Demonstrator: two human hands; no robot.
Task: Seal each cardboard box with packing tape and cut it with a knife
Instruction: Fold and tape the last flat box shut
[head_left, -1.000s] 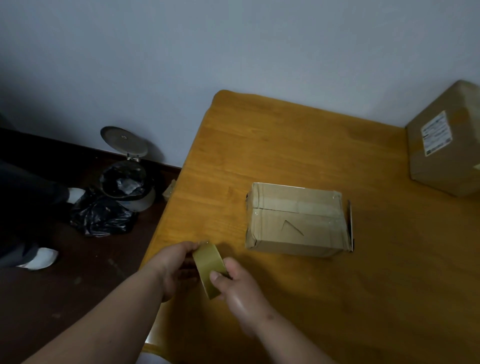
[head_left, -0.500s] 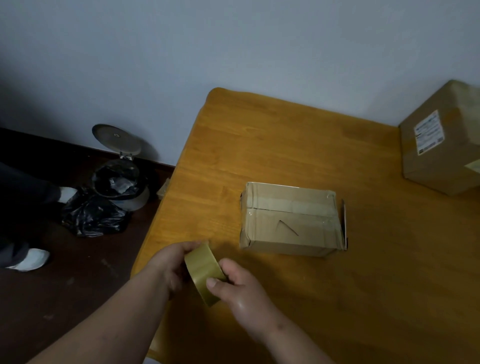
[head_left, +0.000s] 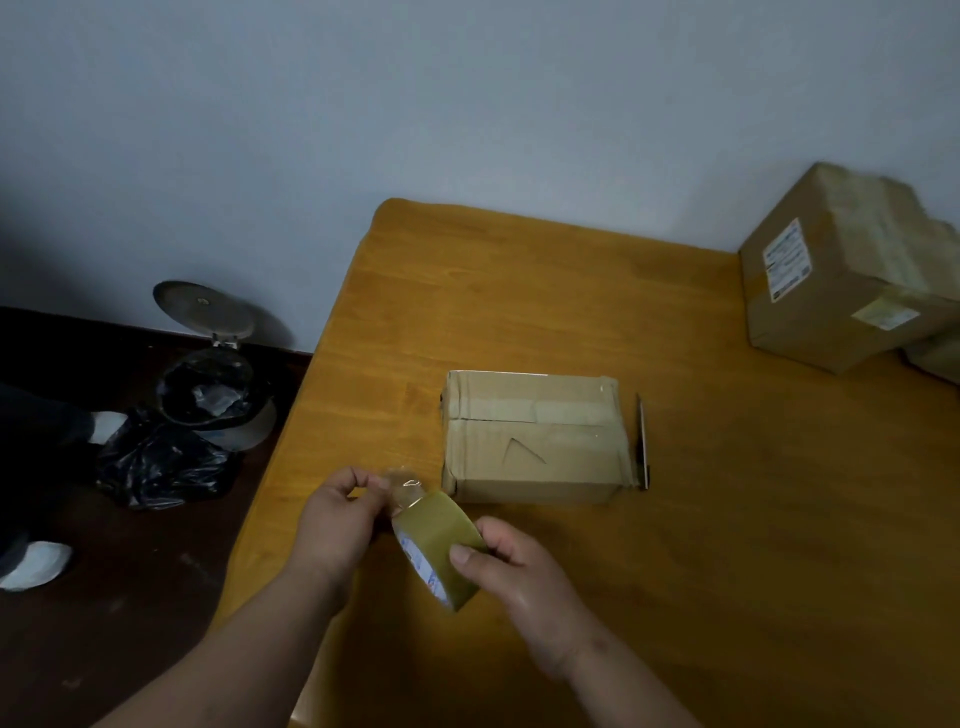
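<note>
A small cardboard box lies in the middle of the wooden table, with old tape across its top seam and a small triangular tear. A thin knife lies flat against its right side. Just in front of the box, my right hand grips a roll of brownish packing tape. My left hand pinches the clear loose end of the tape, peeled a short way off the roll.
A bigger cardboard box with white labels stands at the table's far right, a second one partly seen behind it. On the dark floor to the left are an open pedal bin, a black rubbish bag and someone's feet in white shoes.
My left hand has peeled the tape's end up and away from the roll. The roll has turned slightly in my right hand.
</note>
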